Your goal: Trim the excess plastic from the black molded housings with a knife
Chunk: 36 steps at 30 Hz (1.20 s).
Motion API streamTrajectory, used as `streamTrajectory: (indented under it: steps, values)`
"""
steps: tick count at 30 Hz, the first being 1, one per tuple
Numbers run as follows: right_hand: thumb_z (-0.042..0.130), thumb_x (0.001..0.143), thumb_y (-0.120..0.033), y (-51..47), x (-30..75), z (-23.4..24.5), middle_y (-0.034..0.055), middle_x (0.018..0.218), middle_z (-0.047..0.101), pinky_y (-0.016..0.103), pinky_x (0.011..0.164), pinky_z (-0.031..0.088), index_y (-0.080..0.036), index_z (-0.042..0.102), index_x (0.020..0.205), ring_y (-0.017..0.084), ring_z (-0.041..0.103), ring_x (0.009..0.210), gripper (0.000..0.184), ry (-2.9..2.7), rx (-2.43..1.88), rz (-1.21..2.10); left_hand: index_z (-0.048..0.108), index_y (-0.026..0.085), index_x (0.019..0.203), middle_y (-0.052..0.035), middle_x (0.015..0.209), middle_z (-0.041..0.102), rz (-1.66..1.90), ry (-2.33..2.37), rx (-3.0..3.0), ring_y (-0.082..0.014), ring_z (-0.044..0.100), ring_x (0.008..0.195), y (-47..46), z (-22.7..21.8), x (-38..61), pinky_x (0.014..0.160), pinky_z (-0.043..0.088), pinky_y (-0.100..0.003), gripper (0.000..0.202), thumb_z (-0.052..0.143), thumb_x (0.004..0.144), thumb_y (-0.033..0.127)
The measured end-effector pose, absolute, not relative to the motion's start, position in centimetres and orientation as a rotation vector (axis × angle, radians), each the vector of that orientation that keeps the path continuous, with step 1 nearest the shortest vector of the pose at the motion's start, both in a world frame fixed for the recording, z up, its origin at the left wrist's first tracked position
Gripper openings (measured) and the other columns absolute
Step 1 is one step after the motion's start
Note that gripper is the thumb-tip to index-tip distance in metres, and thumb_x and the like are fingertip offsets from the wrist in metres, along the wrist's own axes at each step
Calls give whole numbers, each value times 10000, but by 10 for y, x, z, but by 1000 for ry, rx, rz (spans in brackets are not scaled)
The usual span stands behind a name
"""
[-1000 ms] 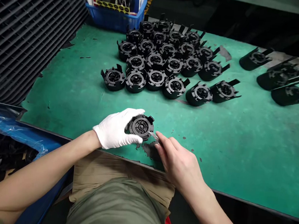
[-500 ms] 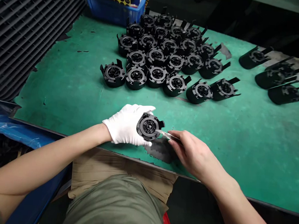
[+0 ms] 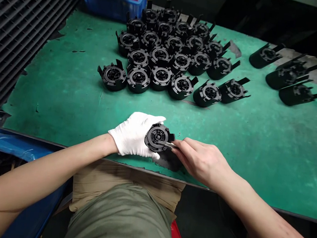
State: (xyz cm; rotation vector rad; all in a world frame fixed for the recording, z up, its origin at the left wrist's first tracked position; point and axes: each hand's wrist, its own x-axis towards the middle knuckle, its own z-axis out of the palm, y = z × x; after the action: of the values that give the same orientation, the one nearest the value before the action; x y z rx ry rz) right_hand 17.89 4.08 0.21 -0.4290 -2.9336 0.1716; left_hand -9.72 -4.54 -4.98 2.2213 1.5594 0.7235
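In a white glove, my left hand [image 3: 136, 135] is closed around a round black plastic housing [image 3: 158, 136], whose ribbed, ringed face tilts up toward me. A short black tab sticks out on the housing's right side. My bare right hand [image 3: 199, 157] pinches a slim silver pointed tool [image 3: 169, 144]; whether it is a blade or tweezers I cannot tell. The tool's tip reaches over the lower right of the housing's face, near its centre. Most of the tool's handle is hidden in my fingers.
Several similar black housings [image 3: 162, 76] stand grouped on the green work surface [image 3: 75, 89], with more housings [image 3: 296, 94] at the right. Behind them at the left is a blue bin [image 3: 110, 5]. A black slatted stack [image 3: 22, 29] borders the left side.
My right hand has moved slightly left, and the tool's tip now sits lower on the housing's face. The housing stays in my left hand. The camera view has shifted a little.
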Motion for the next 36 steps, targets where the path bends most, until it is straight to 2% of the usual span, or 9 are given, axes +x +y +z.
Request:
streamTrajectory:
  steps: [4,9,13,23,36]
  values:
    - [449,1199,-312,41,176,6,9,757,637,342,568,328,-201,684,1017,145,578,626,317,-2968,-415,101,461,163,1561,-198,1442,707,720,1575,2251,-423,741,1269,-45,-49,-96,1102,575,-522,1160,906,711,814]
    - [464,1186,-269,39,176,12,13,766,626,363,557,294,-192,667,1007,150,555,614,282,-3007,-390,47,472,140,1540,-208,1427,712,750,1564,2268,-424,743,1262,-44,-49,-96,1084,583,-524,1127,909,727,787]
    - [432,1197,-301,38,177,9,11,766,625,364,565,305,-198,666,1021,155,568,615,310,-3011,-415,83,476,169,1554,-195,1441,707,710,1579,2240,-417,745,1264,-45,-48,-96,1100,575,-523,1107,889,740,796]
    - [433,1201,-299,38,179,7,16,776,630,360,577,314,-178,676,1063,161,583,630,304,-3016,-435,115,516,126,1500,-189,1364,745,793,1551,2285,-386,775,1198,-43,-46,-95,1059,601,-486,983,888,776,678]
    - [413,1213,-322,50,177,3,0,791,632,340,572,329,-172,666,1061,140,584,626,331,-3015,-380,250,537,154,1485,-169,1352,750,806,1519,2274,-386,778,1187,-43,-49,-96,1066,594,-499,974,894,761,698]
